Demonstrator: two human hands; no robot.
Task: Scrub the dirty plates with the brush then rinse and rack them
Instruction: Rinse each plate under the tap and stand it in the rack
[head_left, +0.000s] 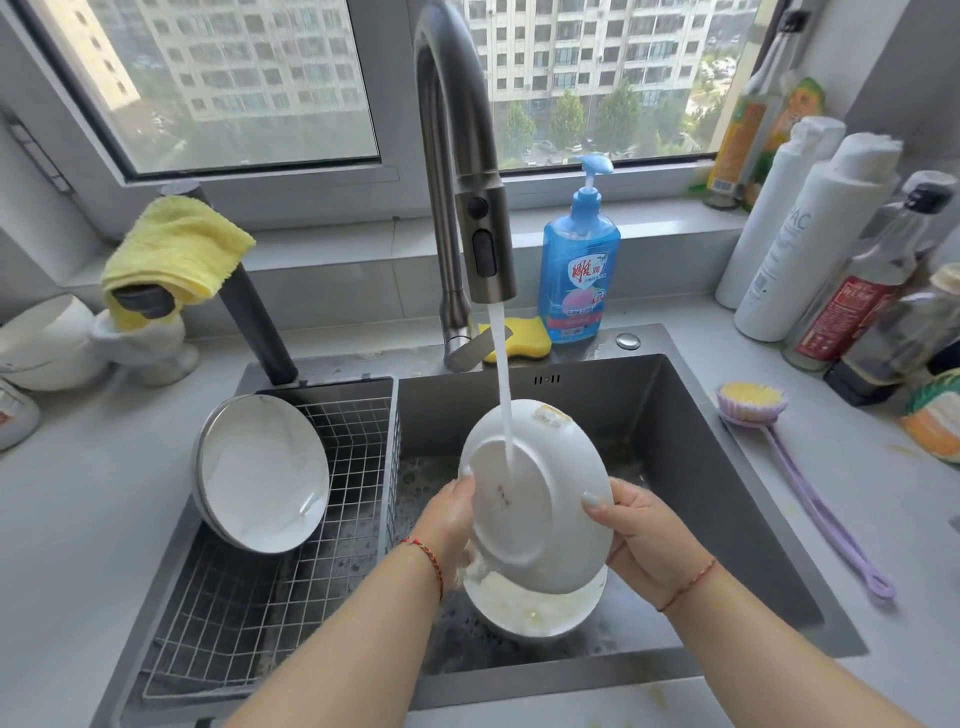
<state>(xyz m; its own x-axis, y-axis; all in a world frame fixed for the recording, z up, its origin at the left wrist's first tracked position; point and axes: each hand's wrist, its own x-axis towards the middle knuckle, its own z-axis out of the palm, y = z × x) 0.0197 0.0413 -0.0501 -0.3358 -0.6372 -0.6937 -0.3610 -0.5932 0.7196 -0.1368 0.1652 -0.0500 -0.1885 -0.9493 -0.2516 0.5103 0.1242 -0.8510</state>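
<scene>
I hold a white plate (540, 499) tilted over the sink, its underside facing me, under the running water stream (503, 384). My left hand (449, 514) grips its left rim and my right hand (639, 530) grips its right rim. Below it another plate (530, 605), soapy and yellowish, lies in the sink (727, 493). A washed plate (262, 473) leans upright in the wire rack (343, 519) at the sink's left. The purple brush (753, 402) with yellow bristles lies on the counter right of the sink.
The tap (467, 171) arches over the sink. Blue dish soap (579, 265) and a yellow sponge (519, 340) stand behind the basin. Several bottles (852, 291) crowd the right counter. A yellow cloth (176, 249) and white bowls (47, 340) are at the left.
</scene>
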